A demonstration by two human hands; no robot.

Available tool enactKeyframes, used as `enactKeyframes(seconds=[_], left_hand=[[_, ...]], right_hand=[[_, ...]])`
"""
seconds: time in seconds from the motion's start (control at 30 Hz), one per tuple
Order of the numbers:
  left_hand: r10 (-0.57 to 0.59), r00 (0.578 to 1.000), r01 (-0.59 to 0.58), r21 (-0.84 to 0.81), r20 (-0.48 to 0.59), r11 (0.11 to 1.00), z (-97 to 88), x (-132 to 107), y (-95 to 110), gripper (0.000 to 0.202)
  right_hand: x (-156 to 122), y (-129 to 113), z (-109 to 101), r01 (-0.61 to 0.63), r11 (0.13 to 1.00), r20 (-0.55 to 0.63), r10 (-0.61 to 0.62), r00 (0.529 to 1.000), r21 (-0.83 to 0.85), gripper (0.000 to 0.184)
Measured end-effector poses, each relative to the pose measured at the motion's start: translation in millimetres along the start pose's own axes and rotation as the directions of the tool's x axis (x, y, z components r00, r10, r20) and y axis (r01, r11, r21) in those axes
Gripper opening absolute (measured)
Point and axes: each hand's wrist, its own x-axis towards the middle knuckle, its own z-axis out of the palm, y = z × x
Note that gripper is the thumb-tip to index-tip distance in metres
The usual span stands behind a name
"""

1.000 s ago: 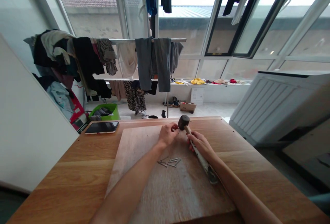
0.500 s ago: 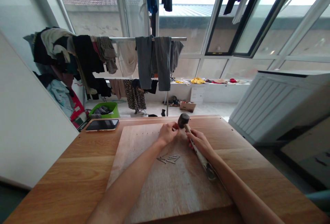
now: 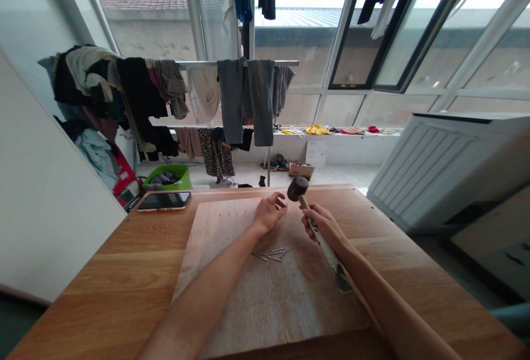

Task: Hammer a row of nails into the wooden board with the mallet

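My right hand (image 3: 323, 222) is wrapped round the wooden handle of a black-headed mallet (image 3: 298, 188). The mallet's head is raised over the far edge of a pale wooden board (image 3: 236, 305), and the handle slants back toward me. To the left of that head, my left hand (image 3: 270, 211) rests at the board with its fingers apart. Something tiny, perhaps a nail, shows at its fingertips, too small to make out surely. Several loose nails (image 3: 271, 254) lie in a small pile on the board between my forearms. A row of small dark marks runs along the board's far left part.
The board lies on a wooden table (image 3: 136, 266). A phone (image 3: 164, 201) lies at the table's far left corner. Beyond the table are a laundry rack (image 3: 285, 63) with clothes, a green basin (image 3: 182, 172), and a white ribbed cabinet (image 3: 434, 167) at right.
The mallet head has lifted slightly and shifted a little to the right with my right hand. The fingers of my left hand have spread from a pinch.
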Motion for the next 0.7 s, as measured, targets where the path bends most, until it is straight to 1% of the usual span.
enactKeyframes(seconds=[0.13, 0.27, 0.37, 0.57, 0.7], left_hand=[[-0.005, 1.0, 0.005, -0.003, -0.012, 1.0, 1.4, 0.6, -1.5, 0.027], [0.014, 1.0, -0.014, 0.001, -0.025, 1.0, 2.4, 1.1, -3.3, 0.031], [0.012, 0.999, -0.012, 0.008, -0.031, 1.0, 2.4, 1.1, -2.9, 0.034], [0.015, 1.0, -0.014, 0.014, -0.027, 1.0, 2.5, 0.9, -1.9, 0.034], [0.019, 0.999, -0.019, 0.017, -0.029, 1.0, 3.7, 1.3, -4.5, 0.039]], right_hand=[[-1.9, -1.2, 0.1, 0.017, 1.0, 0.027, -0.018, 0.999, 0.021, 0.039], [-4.6, -2.7, 0.2, 0.032, 0.999, 0.049, -0.032, 0.998, 0.003, 0.039], [-5.8, -3.6, 0.8, 0.024, 1.0, 0.055, -0.024, 0.998, 0.003, 0.038], [-5.1, -2.9, 1.3, -0.001, 1.0, 0.07, 0.003, 0.998, -0.023, 0.039], [-5.6, -4.1, -0.2, -0.001, 1.0, 0.063, 0.002, 0.998, -0.012, 0.04]])
